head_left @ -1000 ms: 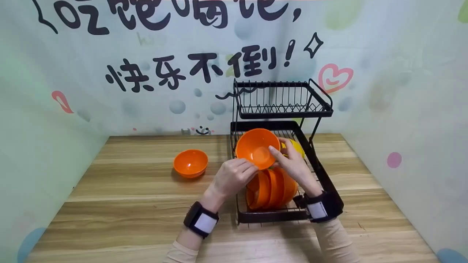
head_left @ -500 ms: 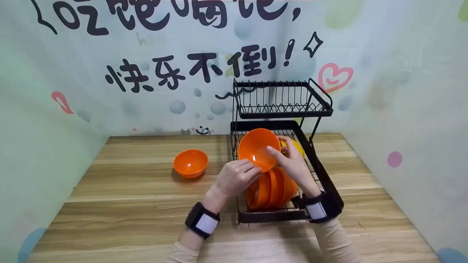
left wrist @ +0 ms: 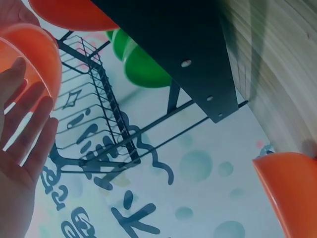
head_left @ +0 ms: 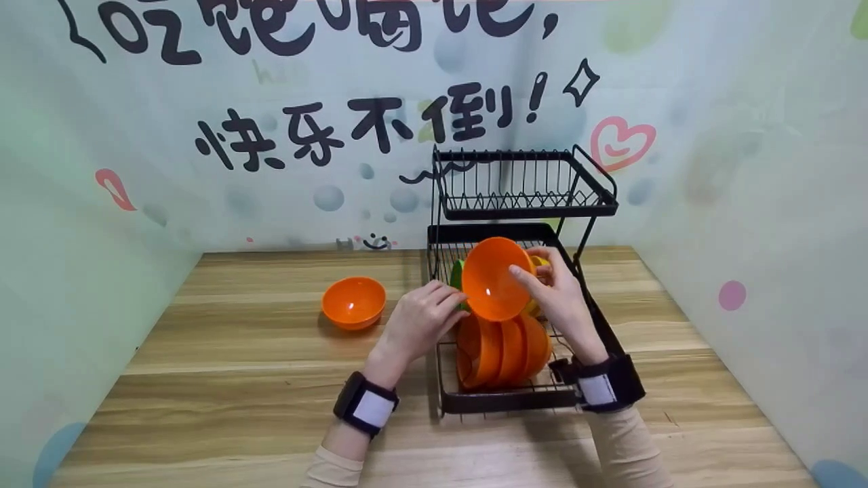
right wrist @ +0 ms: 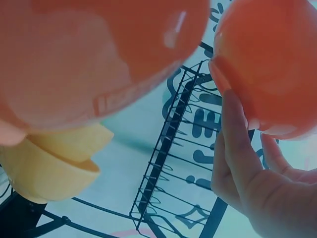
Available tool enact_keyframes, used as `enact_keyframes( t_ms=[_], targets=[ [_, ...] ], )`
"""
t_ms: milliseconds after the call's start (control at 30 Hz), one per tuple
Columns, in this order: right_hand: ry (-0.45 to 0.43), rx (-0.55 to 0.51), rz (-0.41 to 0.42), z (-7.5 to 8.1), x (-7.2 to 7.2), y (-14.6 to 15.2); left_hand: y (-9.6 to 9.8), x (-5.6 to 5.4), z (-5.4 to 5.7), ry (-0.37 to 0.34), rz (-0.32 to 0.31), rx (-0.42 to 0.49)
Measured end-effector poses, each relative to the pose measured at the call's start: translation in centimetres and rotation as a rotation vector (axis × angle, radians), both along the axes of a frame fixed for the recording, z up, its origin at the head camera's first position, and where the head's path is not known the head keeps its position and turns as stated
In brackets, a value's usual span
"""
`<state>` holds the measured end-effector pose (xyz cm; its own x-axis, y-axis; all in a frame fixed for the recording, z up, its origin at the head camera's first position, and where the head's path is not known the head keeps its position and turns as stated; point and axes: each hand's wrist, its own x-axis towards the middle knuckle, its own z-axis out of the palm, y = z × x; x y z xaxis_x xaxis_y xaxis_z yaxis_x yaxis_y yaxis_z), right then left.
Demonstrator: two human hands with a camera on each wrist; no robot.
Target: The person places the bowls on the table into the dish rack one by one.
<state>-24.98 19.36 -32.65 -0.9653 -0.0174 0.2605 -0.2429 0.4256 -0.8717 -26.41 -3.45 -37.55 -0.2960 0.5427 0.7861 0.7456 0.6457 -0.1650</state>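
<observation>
My right hand (head_left: 563, 298) holds an orange bowl (head_left: 498, 279) above the lower tier of the dish rack, thumb inside and fingers behind. The bowl is tilted, its hollow facing me. Left of it is my left hand (head_left: 420, 318), its fingertips at the rim; in the left wrist view its fingers (left wrist: 33, 124) are extended before the bowl. Whether they touch it I cannot tell. Below, several orange bowls (head_left: 502, 352) stand on edge, nested in a row. Behind are green bowls (left wrist: 143, 67) and yellow bowls (right wrist: 54, 168), mostly hidden in the head view.
A black two-tier dish rack (head_left: 508, 402) stands on the wooden table (head_left: 224, 379). Its slotted upper tier (head_left: 529, 214) overhangs the back. Another orange bowl (head_left: 352, 303) sits upright on the table left of the rack. A printed backdrop closes off the back and sides.
The held bowl has moved right with my right hand. My left hand has drawn back slightly left, its fingers loosening from the rim. Some green behind the bowl has come into sight.
</observation>
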Motion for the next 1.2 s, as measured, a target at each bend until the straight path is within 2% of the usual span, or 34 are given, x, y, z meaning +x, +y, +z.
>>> enact_keyframes(
  t_ms=[233, 400, 667, 733, 867, 1000, 1100, 1200],
  targets=[
    [0.007, -0.024, -0.008, 0.4, -0.2, 0.8, -1.0, -0.5, -0.5, -0.161, 0.143, 0.025],
    [0.02, -0.04, -0.037, 0.6, -0.2, 1.3, -1.5, -0.9, -1.2, -0.28, 0.287, 0.046],
    [-0.002, -0.053, -0.076, 1.0, -0.1, 2.3, -2.3, -1.4, -2.5, -0.317, 0.565, 0.061],
    [-0.005, -0.041, -0.087, 1.0, -0.1, 2.5, -2.6, -1.4, -2.7, -0.332, 0.619, 0.072],
    [-0.013, -0.01, -0.114, 1.1, -0.1, 3.1, -3.0, -1.4, -3.2, -0.365, 0.687, 0.093],
    [-0.016, 0.038, -0.15, 1.2, -0.1, 3.7, -3.5, -1.4, -3.4, -0.442, 0.734, 0.099],
    [-0.021, 0.108, -0.173, 1.2, -0.1, 4.2, -3.7, -1.3, -3.4, -0.494, 0.761, 0.096],
    [-0.036, 0.209, -0.196, 1.1, -0.2, 4.7, -3.9, -1.3, -3.6, -0.516, 0.782, 0.093]
  ],
)
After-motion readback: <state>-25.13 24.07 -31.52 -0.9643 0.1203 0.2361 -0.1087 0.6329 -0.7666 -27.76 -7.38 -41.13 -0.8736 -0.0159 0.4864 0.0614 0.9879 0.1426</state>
